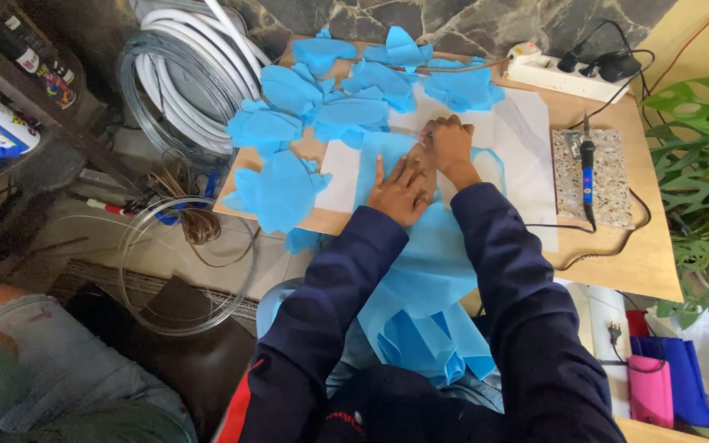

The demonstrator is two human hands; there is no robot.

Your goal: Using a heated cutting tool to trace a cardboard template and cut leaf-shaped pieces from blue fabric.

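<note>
Head view, left hand: I see my left hand (398, 193) open, fingers spread flat, pressing down on the blue fabric sheet (432, 271).
Head view, right hand: my right hand (449, 143) is curled closed around a thin tool, its tip on the fabric; what kind of tool, I cannot tell.
Fabric sheet: lies over white paper (527, 148) on the wooden table (642, 254) and hangs off the near edge into my lap.
Cut pieces: blue fabric shapes (289, 123) piled across the table's far left.
Right side: a soldering iron (588, 172) rests on a stone tile (609, 176), power strip (547, 74) behind it.
Floor left: wire coils (182, 90).
</note>
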